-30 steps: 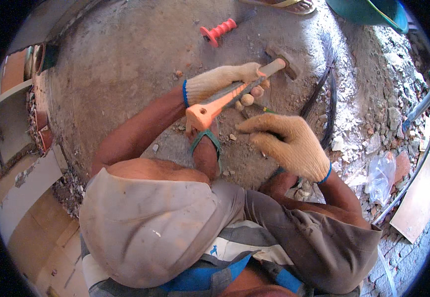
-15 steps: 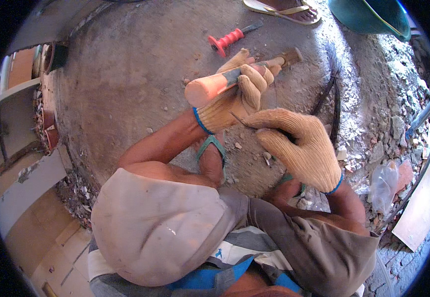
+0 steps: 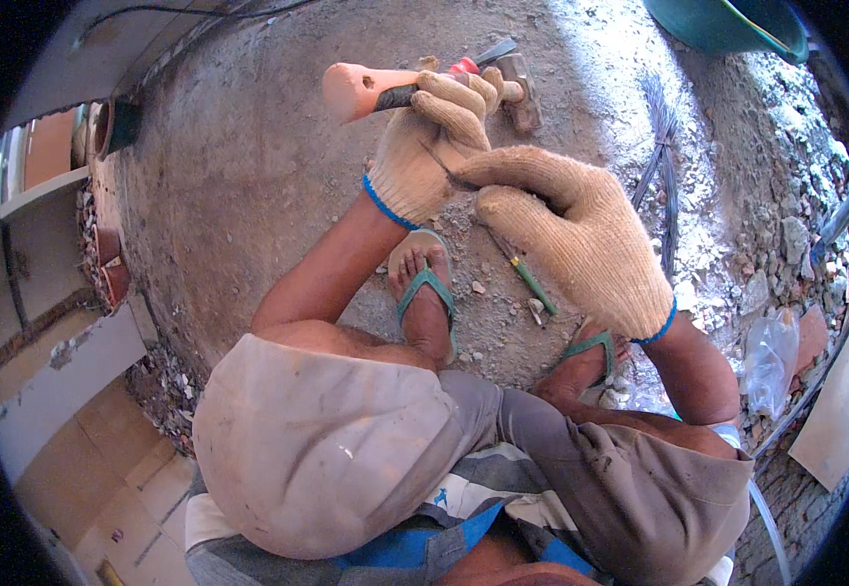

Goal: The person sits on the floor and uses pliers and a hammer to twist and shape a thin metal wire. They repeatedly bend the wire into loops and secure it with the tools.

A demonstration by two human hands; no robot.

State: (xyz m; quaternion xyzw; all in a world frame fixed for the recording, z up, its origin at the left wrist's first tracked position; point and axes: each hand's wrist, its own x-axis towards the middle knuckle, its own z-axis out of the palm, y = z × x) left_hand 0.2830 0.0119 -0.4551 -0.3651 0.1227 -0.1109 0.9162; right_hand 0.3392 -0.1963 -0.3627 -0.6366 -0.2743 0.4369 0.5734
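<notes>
The light is strongest at the upper right, where the ground (image 3: 618, 88) shows a bluish-white glare. Elsewhere it is softly lit and brownish. Black corners enclose the round picture, and near its rim a pale ledge (image 3: 73, 359) looks curved.

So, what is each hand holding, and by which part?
Left hand: orange-handled metal hammer, around mid-handle. Right hand: a thin dark piece, kind unclear, pinched behind its protruding tip by fingers.
</notes>
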